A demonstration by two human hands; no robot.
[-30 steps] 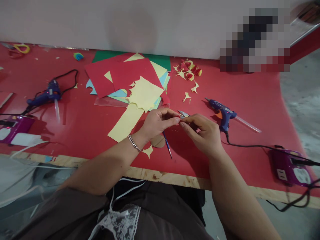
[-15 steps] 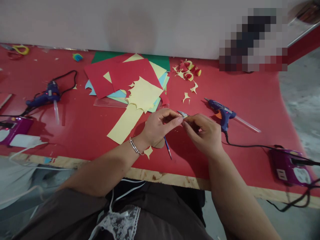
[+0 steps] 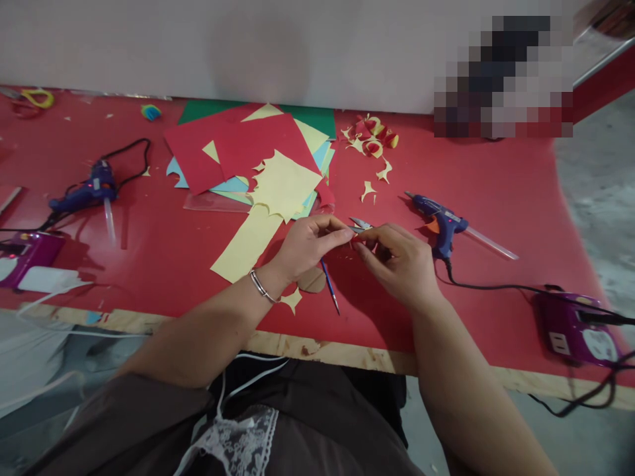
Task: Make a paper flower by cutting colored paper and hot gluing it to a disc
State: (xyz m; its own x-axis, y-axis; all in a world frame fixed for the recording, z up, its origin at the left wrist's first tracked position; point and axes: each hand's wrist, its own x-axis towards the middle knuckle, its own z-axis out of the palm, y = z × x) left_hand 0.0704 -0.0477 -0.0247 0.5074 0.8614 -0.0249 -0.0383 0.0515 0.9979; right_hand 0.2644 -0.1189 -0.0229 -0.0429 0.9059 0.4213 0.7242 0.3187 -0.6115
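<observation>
My left hand [image 3: 313,243] and my right hand [image 3: 403,263] meet fingertip to fingertip above the red table. Both are closed in a pinch around something tiny; a speck of red shows there, but I cannot make out what it is. Just behind the fingertips show the metal blades of scissors [image 3: 360,223], the rest hidden by my right hand. Below my left hand lie a brown round piece [image 3: 312,280], a blue pen-like stick [image 3: 331,291] and a yellow paper scrap [image 3: 292,301].
Coloured paper sheets [image 3: 268,142] are piled behind my left hand, with cut yellow paper [image 3: 285,182] on top. Red and yellow curled pieces [image 3: 372,135] lie at the back. Glue guns stand right [image 3: 441,221] and left [image 3: 94,185], their cords running to purple power boxes [image 3: 578,327].
Both hands have shifted slightly left, fingertips still together. More of the scissor blades and the brown round piece shows, and a red speck appears at the fingertips.
</observation>
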